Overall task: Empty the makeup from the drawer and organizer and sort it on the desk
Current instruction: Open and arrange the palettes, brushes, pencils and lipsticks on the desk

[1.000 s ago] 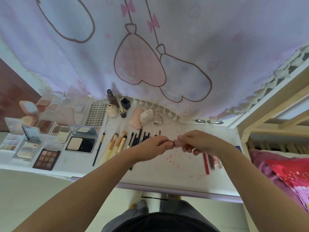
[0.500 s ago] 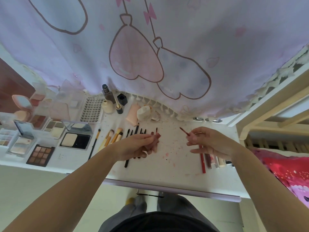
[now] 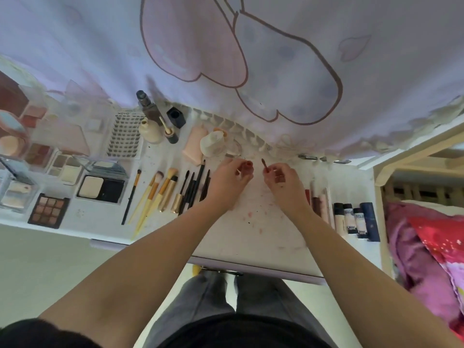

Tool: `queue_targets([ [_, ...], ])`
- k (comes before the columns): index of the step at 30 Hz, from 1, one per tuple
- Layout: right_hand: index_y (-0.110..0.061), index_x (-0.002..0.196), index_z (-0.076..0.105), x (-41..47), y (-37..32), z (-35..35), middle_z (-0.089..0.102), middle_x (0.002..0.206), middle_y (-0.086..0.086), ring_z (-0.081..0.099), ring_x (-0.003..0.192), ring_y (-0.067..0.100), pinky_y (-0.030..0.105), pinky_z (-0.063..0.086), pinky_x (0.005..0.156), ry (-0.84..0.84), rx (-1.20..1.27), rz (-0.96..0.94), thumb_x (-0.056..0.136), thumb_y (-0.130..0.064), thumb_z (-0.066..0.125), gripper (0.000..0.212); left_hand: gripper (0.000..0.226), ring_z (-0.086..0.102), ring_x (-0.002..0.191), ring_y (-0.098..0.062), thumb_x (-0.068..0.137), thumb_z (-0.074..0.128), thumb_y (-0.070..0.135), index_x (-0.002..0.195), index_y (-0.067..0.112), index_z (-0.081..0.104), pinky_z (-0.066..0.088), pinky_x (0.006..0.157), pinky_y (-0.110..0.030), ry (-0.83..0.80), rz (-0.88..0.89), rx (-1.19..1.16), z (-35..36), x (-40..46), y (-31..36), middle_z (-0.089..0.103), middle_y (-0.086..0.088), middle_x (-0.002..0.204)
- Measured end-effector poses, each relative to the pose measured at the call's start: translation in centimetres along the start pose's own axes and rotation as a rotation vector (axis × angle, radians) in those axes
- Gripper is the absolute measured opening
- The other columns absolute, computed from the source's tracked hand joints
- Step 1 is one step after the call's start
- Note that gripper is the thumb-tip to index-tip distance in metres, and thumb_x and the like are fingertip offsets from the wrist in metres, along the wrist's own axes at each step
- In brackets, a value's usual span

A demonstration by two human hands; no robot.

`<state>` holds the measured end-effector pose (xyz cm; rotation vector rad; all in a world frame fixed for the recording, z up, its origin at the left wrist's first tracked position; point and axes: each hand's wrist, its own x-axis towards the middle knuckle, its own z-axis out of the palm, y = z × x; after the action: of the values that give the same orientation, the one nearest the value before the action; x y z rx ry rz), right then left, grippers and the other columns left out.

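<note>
Over the middle of the white desk (image 3: 263,237), my left hand (image 3: 229,180) grips a small lip gloss tube (image 3: 246,167) with its red open mouth facing up. My right hand (image 3: 282,180) pinches the tube's cap, and its applicator wand (image 3: 264,164) points up and left, a short gap from the tube. Left of my hands lie brushes (image 3: 160,188) and dark pencils (image 3: 193,189) in a row. Right of my hands lie lip products (image 3: 319,200) and small bottles (image 3: 354,219).
Palettes and compacts (image 3: 101,187) fill the desk's left side, with an eyeshadow palette (image 3: 49,209) near the front edge. Bottles and a pink tube (image 3: 193,144) stand at the back under a hanging curtain (image 3: 226,59). A bed with pink bedding (image 3: 426,247) is on the right.
My hands pulled the lip gloss apart: the right hand drew the wand out of the tube in the left. Both hands then came closer together again.
</note>
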<state>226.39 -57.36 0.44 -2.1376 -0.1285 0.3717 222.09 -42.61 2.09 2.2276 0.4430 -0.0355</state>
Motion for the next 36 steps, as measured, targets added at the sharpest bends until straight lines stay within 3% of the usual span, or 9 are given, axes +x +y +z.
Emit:
queue_targets([
  [3,-0.015,0.098,0.054,0.8,0.6,0.9,0.062,0.097,0.002,0.059,0.082,0.014,0.021,0.044,0.069,0.002,-0.075,-0.03,0.095,-0.033,0.053,0.018,0.013,0.053,0.091,-0.017,0.085,0.063,0.025,0.095,0.017,0.063,0.045,0.084,-0.038,0.051,0.051,0.11,0.9,1.2,-0.9,0.061,0.003,0.096],
  [7,-0.009,0.101,0.055,1.7,0.9,1.4,0.06,0.1,0.005,0.055,0.094,0.025,0.039,0.048,0.082,0.007,-0.198,-0.099,0.093,-0.025,0.055,0.018,0.017,0.048,0.104,-0.022,0.088,0.057,0.031,0.099,0.018,0.059,0.034,0.085,-0.034,0.056,0.079,0.295,1.7,2.4,-1.2,0.06,0.001,0.104],
  [12,-0.005,0.105,0.055,1.8,0.7,1.4,0.051,0.109,0.009,0.051,0.1,0.026,0.032,0.043,0.085,0.004,-0.274,-0.073,0.095,-0.025,0.053,0.022,0.026,0.044,0.114,-0.022,0.091,0.052,0.034,0.111,0.018,0.054,0.028,0.084,-0.031,0.06,0.072,0.416,2.4,2.5,-1.2,0.057,-0.001,0.116],
  [15,-0.004,0.122,0.049,1.5,0.2,0.5,0.045,0.124,0.01,0.053,0.105,0.022,0.023,0.041,0.088,-0.078,-0.248,-0.037,0.093,-0.02,0.055,0.034,0.039,0.043,0.119,-0.023,0.092,0.051,0.036,0.125,0.016,0.048,0.031,0.094,-0.034,0.08,0.06,0.406,2.2,1.9,-0.9,0.054,-0.002,0.125],
  [20,-0.01,0.115,0.061,0.4,0.0,-4.9,0.059,0.118,0.005,0.057,0.1,0.015,0.017,0.04,0.086,-0.12,-0.306,-0.001,0.093,-0.006,0.049,0.026,0.026,0.051,0.09,-0.024,0.087,0.062,0.021,0.106,0.005,0.055,0.037,0.084,-0.032,0.278,0.133,0.236,1.4,-2.4,-0.4,0.057,-0.007,0.096],
  [23,-0.012,0.104,0.066,0.0,0.7,-8.5,0.066,0.107,0.003,0.059,0.092,0.016,0.019,0.041,0.079,-0.114,-0.328,0.115,0.092,-0.005,0.045,0.025,0.017,0.05,0.085,-0.016,0.092,0.055,0.02,0.104,0.009,0.057,0.033,0.085,-0.031,0.065,0.21,0.233,3.4,-5.5,1.4,0.057,-0.001,0.091],
  [27,-0.007,0.105,0.067,0.4,1.1,-9.5,0.064,0.11,0.008,0.063,0.094,0.023,0.028,0.048,0.086,-0.239,-0.561,0.168,0.092,-0.007,0.043,0.027,0.028,0.049,0.105,-0.021,0.099,0.036,0.032,0.116,0.015,0.049,0.036,0.091,-0.034,-0.233,0.15,0.389,8.8,-5.7,5.1,0.055,-0.002,0.114],
  [31,-0.002,0.103,0.067,0.8,1.2,-8.2,0.067,0.106,0.012,0.061,0.098,0.026,0.027,0.044,0.082,-0.273,-0.72,0.139,0.09,-0.007,0.046,0.025,0.04,0.045,0.115,-0.027,0.099,0.028,0.039,0.122,0.011,0.046,0.033,0.093,-0.038,-0.271,0.078,0.623,12.0,-4.2,6.7,0.051,-0.009,0.125],
  [36,0.0,0.101,0.065,1.0,1.5,-7.2,0.067,0.101,0.014,0.061,0.095,0.028,0.026,0.041,0.074,-0.276,-0.739,0.128,0.093,-0.013,0.047,0.023,0.04,0.044,0.117,-0.027,0.097,0.031,0.037,0.124,0.01,0.046,0.031,0.094,-0.037,-0.232,0.041,0.661,12.0,-3.6,6.4,0.05,-0.009,0.126],
])
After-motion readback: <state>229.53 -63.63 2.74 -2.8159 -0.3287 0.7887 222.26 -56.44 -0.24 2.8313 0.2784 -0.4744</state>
